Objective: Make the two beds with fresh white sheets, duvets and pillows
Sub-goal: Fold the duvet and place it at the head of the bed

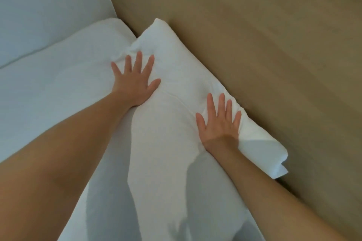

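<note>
White cotton fills the view. Your right hand (219, 123), the nearer one, lies flat on the pillow (176, 88) towards its open end, fingers (221, 103) spread wide and holding nothing. Further on, your left hand (135, 80) presses just as flat. The pillow's long axis runs along the tan panel (264, 45), touching it. Smoothing should probably follow that line.

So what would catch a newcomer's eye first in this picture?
Two bare hands stand out: the left hand and right hand press flat, fingers spread, on a plump white fabric pillow in the middle. It lies against a smooth tan panel on the right, with a second white pillow at its left.
</note>
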Available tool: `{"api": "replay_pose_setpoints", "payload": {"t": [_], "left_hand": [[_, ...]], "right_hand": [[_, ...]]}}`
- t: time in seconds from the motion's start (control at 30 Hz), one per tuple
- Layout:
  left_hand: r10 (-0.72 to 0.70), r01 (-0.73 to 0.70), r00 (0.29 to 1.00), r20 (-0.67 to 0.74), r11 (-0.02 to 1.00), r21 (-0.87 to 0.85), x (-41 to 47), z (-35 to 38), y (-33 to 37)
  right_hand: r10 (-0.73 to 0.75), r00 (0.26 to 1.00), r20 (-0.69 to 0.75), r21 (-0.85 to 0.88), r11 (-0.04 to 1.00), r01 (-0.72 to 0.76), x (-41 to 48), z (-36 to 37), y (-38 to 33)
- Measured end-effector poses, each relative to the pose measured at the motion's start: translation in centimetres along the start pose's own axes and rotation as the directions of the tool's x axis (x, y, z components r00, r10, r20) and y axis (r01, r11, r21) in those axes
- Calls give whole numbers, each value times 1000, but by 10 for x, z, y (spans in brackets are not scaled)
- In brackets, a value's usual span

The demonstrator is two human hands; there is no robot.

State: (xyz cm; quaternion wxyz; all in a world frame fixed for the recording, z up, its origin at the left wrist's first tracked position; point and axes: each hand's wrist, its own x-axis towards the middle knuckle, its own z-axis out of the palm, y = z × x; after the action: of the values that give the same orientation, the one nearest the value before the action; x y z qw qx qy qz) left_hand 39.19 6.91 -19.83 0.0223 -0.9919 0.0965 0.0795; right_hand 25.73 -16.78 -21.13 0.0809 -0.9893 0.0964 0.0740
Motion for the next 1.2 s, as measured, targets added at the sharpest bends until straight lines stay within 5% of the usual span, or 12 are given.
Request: {"api": "replay_pose_setpoints", "payload": {"t": [0.3,0.53,0.7,0.8,0.87,0.9,0.97,1.03,1.13,1.2], "left_hand": [[-9,5,997,74,998,56,13,47,-6],[-60,53,996,60,992,112,9,85,-12],[5,-3,997,-71,999,37,39,101,-12],[33,-39,993,-117,998,-54,33,87,-21],[155,-169,983,-103,974,-149,2,81,-31],[308,-330,942,-130,919,-214,-12,74,-30],[650,-688,726,-226,695,-209,-26,49,-12],[778,-804,590,-218,590,-70,-6,18,12],[590,-591,803,-83,806,3,40,-4,14],[475,-476,879,47,879,22,52,1,5]], "right_hand": [[36,999,-20,40,999,-35,6,40,-22],[-65,993,-103,55,996,71,22,66,-29],[13,988,-155,-35,999,-19,31,57,-35],[71,996,-55,-118,990,-77,3,37,-37],[193,972,132,-101,978,-181,-34,27,-50],[271,941,205,-64,963,-263,-47,19,-58],[379,898,224,24,919,-394,-52,-3,-72],[432,893,128,27,898,-439,-41,-20,-74],[515,857,16,-78,855,-512,-43,-14,-62],[607,795,-5,-117,789,-603,-57,-1,-49]]}}
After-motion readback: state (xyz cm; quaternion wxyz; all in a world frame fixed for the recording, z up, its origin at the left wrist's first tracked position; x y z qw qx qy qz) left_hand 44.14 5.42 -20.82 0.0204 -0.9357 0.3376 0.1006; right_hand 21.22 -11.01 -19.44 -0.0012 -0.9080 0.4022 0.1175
